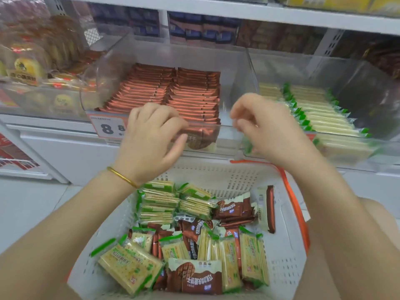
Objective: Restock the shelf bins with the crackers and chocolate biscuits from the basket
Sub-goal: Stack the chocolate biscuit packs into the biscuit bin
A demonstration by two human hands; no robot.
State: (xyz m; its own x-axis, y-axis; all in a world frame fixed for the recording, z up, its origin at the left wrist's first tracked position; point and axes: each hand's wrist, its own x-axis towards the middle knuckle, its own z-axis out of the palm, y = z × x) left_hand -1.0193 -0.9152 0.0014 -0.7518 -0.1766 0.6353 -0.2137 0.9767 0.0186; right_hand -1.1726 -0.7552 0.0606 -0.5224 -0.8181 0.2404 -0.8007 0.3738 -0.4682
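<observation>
Left hand [151, 135] has its fingers curled over the front lip of the chocolate biscuit bin [104, 79], can't tell if it's gripping a pack. Right hand [266, 126] is blurry, loosely curled, nothing in it, by the cracker bin [357, 87]. Basket [216, 169] below holds crackers [129, 267] and chocolate biscuits [194, 276].

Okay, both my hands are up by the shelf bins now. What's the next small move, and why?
Probably lower the right hand, which looks empty, back into the basket for a green cracker pack. Many cracker and biscuit packs still lie there, and the cracker bin stands right beside that hand.
</observation>
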